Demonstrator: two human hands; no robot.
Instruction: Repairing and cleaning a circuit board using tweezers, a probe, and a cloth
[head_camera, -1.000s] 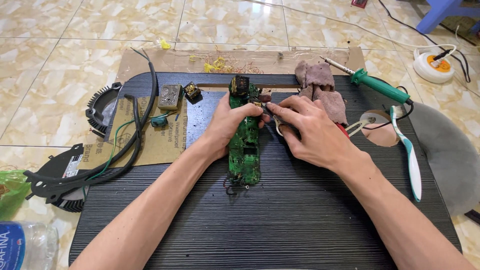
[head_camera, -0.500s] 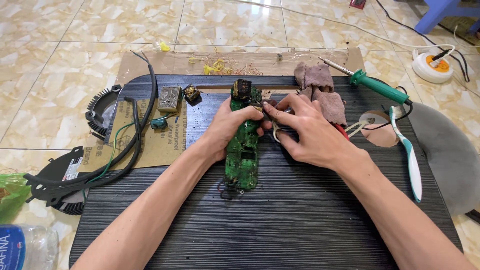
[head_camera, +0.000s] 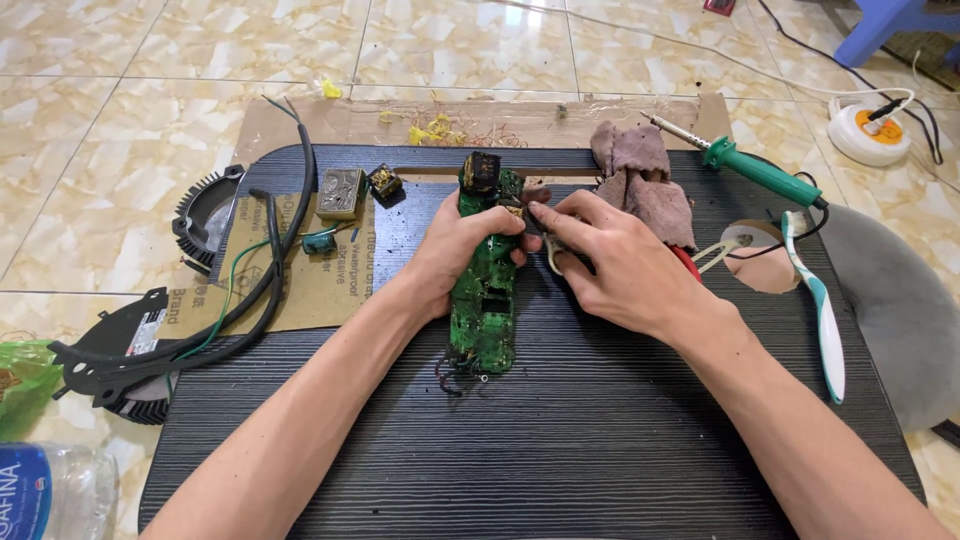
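Observation:
A long green circuit board (head_camera: 487, 300) stands on edge on the black ribbed board (head_camera: 560, 440), with a dark square part at its far end and loose wires at its near end. My left hand (head_camera: 455, 250) is wrapped around its upper half. Fingers of my right hand (head_camera: 610, 265) pinch at the board's top right edge, closed on a small metal tool (head_camera: 553, 252) whose red handles (head_camera: 687, 262) poke out behind the hand.
A crumpled brown cloth (head_camera: 640, 180), a green-handled soldering iron (head_camera: 745, 165), a toothbrush (head_camera: 820, 300) and a tape roll (head_camera: 755, 255) lie right. Left are small parts (head_camera: 345, 192), black cables (head_camera: 270, 270), a black fan shroud (head_camera: 120, 350), cardboard (head_camera: 300, 270). A plastic bottle (head_camera: 45, 495) stands bottom left.
The board and both hands have shifted slightly toward me and tilted a little; my right fingers keep working at the board's top edge. Otherwise nothing moved.

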